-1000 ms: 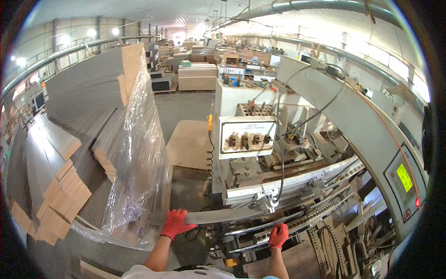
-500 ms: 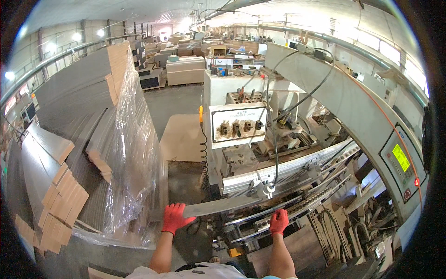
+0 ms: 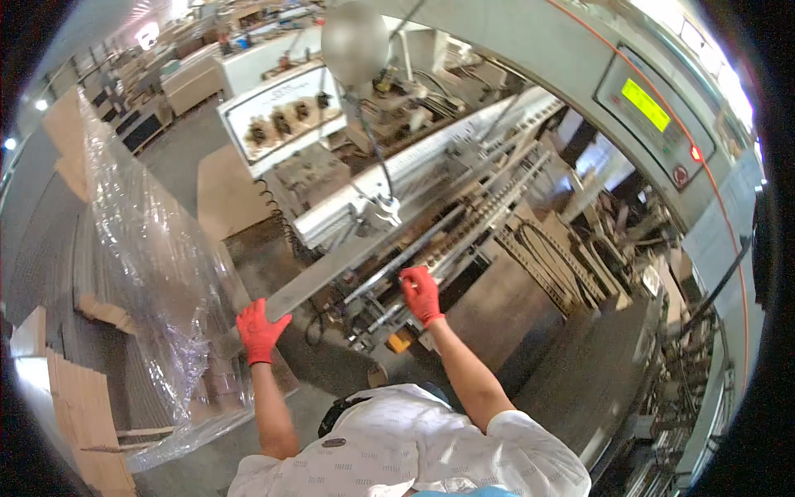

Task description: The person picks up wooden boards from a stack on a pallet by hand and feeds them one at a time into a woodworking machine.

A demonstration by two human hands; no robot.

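Observation:
My left hand (image 3: 261,331), in a red glove, is closed on the near left end of a long, narrow grey board (image 3: 319,275). The board runs away to the right, along the machine's pale guide rail (image 3: 331,224) and under a metal clamp (image 3: 383,213). In a red glove too, my right hand (image 3: 422,296) is curled up over the machine's front rails (image 3: 406,259), apart from the board. A small pale spot shows at its fingertips; what the fingers hold, if anything, cannot be made out.
Plastic-wrapped stacked boards (image 3: 137,240) stand close on the left. A white panel with several knobs (image 3: 281,120) tops the machine's near end. At upper right hangs a control box with a lit yellow-green screen (image 3: 645,104). A coiled black hose (image 3: 273,203) dangles beside the machine.
The view has tilted down and turned right. My left hand keeps its hold on the board's end. My right hand stays curled over the rails.

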